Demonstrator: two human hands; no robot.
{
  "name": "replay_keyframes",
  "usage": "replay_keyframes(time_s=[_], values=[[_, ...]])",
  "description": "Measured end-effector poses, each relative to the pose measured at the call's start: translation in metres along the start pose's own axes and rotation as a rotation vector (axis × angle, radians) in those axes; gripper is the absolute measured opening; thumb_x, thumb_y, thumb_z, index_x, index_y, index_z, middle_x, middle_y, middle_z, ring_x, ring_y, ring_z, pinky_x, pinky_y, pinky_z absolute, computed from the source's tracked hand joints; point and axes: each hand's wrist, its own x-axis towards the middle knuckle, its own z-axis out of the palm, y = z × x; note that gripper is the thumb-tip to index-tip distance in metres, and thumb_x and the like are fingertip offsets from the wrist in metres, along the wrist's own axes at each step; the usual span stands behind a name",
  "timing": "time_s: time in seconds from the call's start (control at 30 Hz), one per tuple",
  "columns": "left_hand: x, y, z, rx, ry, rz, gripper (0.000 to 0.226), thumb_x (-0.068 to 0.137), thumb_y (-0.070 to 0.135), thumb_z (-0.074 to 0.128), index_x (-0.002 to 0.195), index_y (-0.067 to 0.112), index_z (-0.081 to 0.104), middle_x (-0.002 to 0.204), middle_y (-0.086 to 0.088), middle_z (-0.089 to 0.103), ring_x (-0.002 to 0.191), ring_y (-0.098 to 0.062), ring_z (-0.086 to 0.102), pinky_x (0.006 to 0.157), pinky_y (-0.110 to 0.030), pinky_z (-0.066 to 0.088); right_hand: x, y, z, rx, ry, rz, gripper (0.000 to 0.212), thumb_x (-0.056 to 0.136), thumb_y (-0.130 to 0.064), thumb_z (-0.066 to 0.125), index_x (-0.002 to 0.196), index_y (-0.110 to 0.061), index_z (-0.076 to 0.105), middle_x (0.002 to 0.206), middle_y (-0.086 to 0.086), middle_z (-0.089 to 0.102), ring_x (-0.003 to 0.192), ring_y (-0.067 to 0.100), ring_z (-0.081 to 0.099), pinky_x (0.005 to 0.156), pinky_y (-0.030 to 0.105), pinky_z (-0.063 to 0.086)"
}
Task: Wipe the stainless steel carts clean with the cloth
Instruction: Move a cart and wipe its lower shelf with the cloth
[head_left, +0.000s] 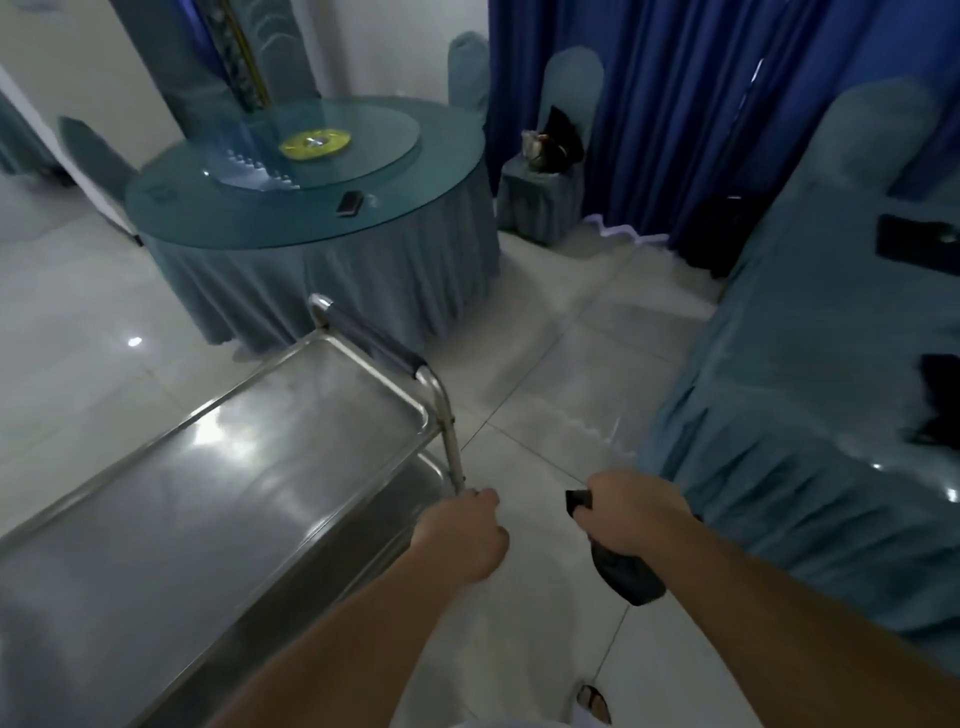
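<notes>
The left hand (462, 535) curls around the cart (218, 467) at its upright post, seemingly steadying it, while the right hand (631, 514) clutches the dark cloth (626, 571), ready for wiping.

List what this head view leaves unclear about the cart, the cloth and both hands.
- Cart: its near end runs off the left and bottom edges; the lower shelf is mostly hidden under the top tray; no wheels show.
- Left hand: its grip by the cart's upright post is seen from behind, so contact cannot be confirmed.
- Cloth: the right hand covers its middle.
- Dirt on the steel: lost in glare.
</notes>
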Motion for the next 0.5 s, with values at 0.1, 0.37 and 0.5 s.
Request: replay_keyframes(time_s=[0.1, 0.37, 0.5], values=[[0.045, 0.057, -0.016, 0.007, -0.006, 0.037, 0.048, 0.101, 0.036, 0.047, 0.147, 0.023, 0.049, 0.148, -0.006, 0.055, 0.132, -0.033, 0.056, 0.106, -0.051, 0.050, 0.026, 0.064, -0.026, 0.040, 0.018, 0.068, 0.033, 0.102, -0.053, 0.043, 0.099, -0.022, 0.055, 0.089, -0.002, 0.056, 0.087, 0.023, 0.062, 0.079, 0.035, 0.055], [0.153, 0.131, -0.059, 0.062, -0.023, 0.113, 0.057, 0.104, 0.038, 0.047, 0.159, 0.024, 0.040, 0.155, -0.005, 0.050, 0.136, -0.030, 0.051, 0.108, -0.044, 0.047, 0.115, 0.152, -0.074, 0.146, -0.002, 0.133, 0.035, 0.099, -0.050, 0.045, 0.103, -0.019, 0.061, 0.094, 0.002, 0.061, 0.088, 0.025, 0.063, 0.082, 0.040, 0.057], [0.222, 0.142, -0.086, 0.060, -0.027, 0.115, 0.052, 0.105, 0.039, 0.048, 0.154, 0.023, 0.044, 0.151, -0.005, 0.051, 0.132, -0.029, 0.053, 0.102, -0.042, 0.047, 0.181, 0.162, -0.093, 0.142, 0.002, 0.129, 0.040, 0.099, -0.053, 0.044, 0.105, -0.019, 0.063, 0.099, 0.002, 0.066, 0.085, 0.022, 0.062, 0.077, 0.036, 0.056]])
